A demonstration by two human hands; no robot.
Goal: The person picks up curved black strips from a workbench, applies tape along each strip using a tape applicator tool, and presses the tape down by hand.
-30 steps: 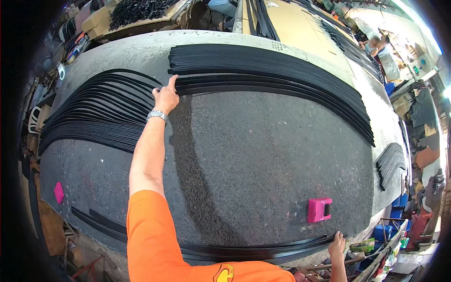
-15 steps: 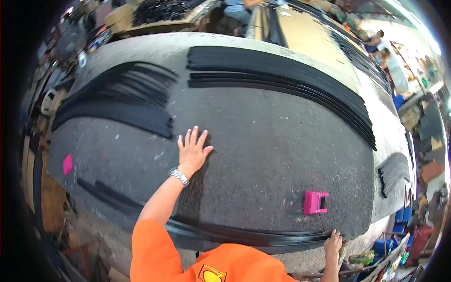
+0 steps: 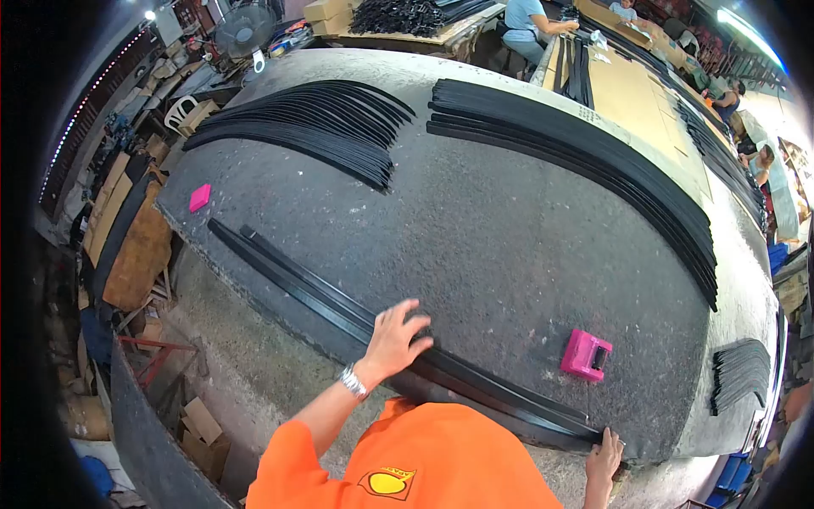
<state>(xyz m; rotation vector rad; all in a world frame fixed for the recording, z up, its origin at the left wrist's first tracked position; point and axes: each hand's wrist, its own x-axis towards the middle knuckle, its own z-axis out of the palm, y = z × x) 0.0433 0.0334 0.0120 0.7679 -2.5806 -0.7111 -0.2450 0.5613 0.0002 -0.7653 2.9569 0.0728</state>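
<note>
Long black strips (image 3: pixel 322 304) lie along the near edge of the dark tabletop, two of them showing at the left end. My left hand (image 3: pixel 394 341), with a metal watch on the wrist, is over their middle, thumb and fingers apart. Whether it touches them I cannot tell. At their right end, by the table corner, my right hand (image 3: pixel 604 458) has its fingers closed around the strip ends. A pink tool with a black insert (image 3: pixel 586 355) sits on the table beyond that end. A small pink block (image 3: pixel 199 198) lies near the left corner.
Black strips are fanned out (image 3: pixel 297 119) at the back left, and a long stack of strips (image 3: pixel 585 157) curves along the far side. Shorter strips (image 3: pixel 739 375) lie at the right. Another person (image 3: pixel 526 30) works beyond the table; a fan (image 3: pixel 246 34) stands back left.
My left hand has come from the middle of the tabletop back toward me, over the near strips. My right hand stays at their right end. The camera view has shifted and turned.
</note>
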